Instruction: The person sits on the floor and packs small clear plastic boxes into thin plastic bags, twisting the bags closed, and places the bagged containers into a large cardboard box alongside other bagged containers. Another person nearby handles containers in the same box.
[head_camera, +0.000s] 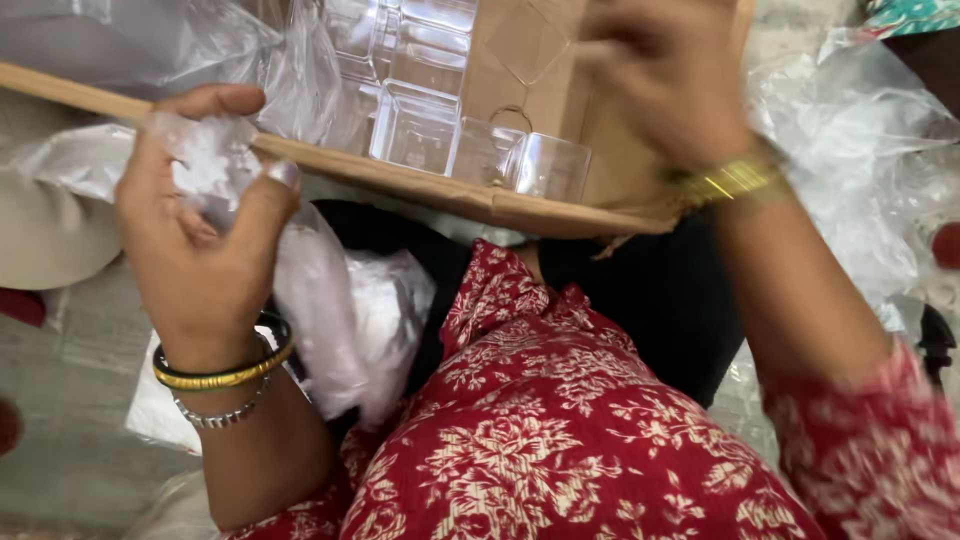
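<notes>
The left hand (200, 250) sits at about nine o'clock in the view, fingers curled narrow and pinching a crumpled clear plastic bag (205, 160) between thumb and fingertips. The bag trails down from the fist to a fuller, whitish bulge (350, 320) resting on the lap near the centre, just beside the red floral sleeve. Bangles (215, 375), one gold and dark, one silvery, ring the left wrist.

The right hand (665, 75) is up at one o'clock, blurred by motion; it lies against the inner wall of a cardboard box (530, 205), but whether its fingers close on anything I cannot tell. A gold bangle (730, 180) circles that wrist.

The box spans from ten o'clock to two o'clock, its near edge tilted down to the right and lying across the lap. Inside it, near twelve o'clock, stand small clear plastic containers (420, 125), square and packed touching one another, the nearest row just behind the box's front rim.

More loose clear plastic sheeting (860, 140) is heaped at three o'clock, well apart from the left hand. Another sheet (150, 40) lies at eleven o'clock behind the box edge. Red floral cloth (540, 430) covers the lap at six o'clock, with dark fabric (660, 290) just above it.
</notes>
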